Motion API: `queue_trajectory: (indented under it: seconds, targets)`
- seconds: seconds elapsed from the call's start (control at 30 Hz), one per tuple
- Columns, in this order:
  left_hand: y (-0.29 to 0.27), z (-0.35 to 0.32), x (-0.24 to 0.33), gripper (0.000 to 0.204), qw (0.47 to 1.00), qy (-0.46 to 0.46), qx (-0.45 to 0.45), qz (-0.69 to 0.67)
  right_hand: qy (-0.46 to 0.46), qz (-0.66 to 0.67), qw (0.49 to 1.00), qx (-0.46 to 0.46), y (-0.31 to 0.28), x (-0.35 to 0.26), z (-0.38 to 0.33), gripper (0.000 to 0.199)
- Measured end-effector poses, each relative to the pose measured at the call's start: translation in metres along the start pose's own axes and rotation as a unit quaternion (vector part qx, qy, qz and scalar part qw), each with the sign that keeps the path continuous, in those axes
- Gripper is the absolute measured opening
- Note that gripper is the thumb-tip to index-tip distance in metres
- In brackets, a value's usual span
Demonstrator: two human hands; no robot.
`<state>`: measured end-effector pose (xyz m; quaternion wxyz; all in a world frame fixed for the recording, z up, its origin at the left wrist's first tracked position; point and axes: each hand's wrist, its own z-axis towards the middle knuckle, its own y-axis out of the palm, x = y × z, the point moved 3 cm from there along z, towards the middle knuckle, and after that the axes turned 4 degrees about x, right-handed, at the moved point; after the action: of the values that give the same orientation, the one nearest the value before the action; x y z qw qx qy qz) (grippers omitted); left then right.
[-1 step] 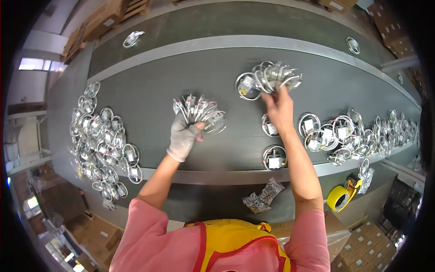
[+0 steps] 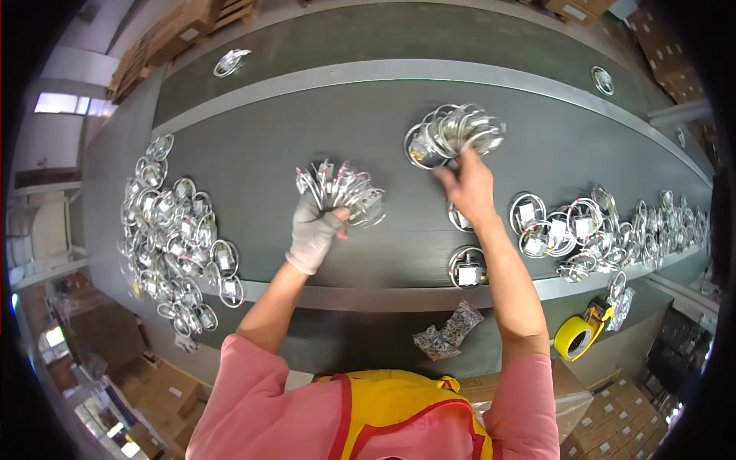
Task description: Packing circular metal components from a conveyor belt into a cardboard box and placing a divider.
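Note:
In a whitish glove, my left hand (image 2: 313,230) is closed round a fanned bunch of coiled cables (image 2: 337,184) with small metal parts and red marks. My bare right hand (image 2: 471,188), farther off and to the right, grips another bunch of coiled cables (image 2: 460,129), blurred by motion. That bunch overlaps a single cable coil (image 2: 422,153) with a brass-coloured piece, lying on the dark belt (image 2: 391,253). Partly behind my right wrist lies one coil (image 2: 460,217). Nearer to me is another coil (image 2: 467,270) with a white label.
A heap of coils (image 2: 169,238) covers the belt's left end. More coils (image 2: 583,222) stretch along the right. On the near ledge lie patterned plastic packets (image 2: 448,330) and a yellow tape dispenser (image 2: 575,337). Across the metal rail (image 2: 383,70) sit separate coils (image 2: 230,63).
My right hand has shifted a little left with its bunch, which now overlaps the single coil more. My left hand keeps its bunch in nearly the same place.

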<state>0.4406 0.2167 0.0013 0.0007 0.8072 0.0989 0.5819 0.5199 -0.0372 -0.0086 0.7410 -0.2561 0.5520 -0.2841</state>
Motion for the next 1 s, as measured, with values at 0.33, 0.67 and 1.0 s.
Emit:
queue_trajectory:
  seconds: [0.33, 0.67, 1.0]
  targets:
    - [0.026, 0.003, 0.006, 0.032, 0.990, 0.052, -0.111, -0.067, 0.265, 0.363, 0.886, 0.117, -0.013, -0.008, 0.016, 0.022]
    - [0.099, -0.033, 0.008, 0.036, 0.974, 0.079, -0.208, -0.043, 0.242, 0.272, 0.872, 0.327, -0.142, -0.030, -0.170, 0.039]
    - [0.238, -0.216, -0.015, 0.042, 0.840, -0.040, -0.540, -0.013, 0.312, 0.123, 0.760, 0.557, -0.254, -0.064, -0.412, 0.041]
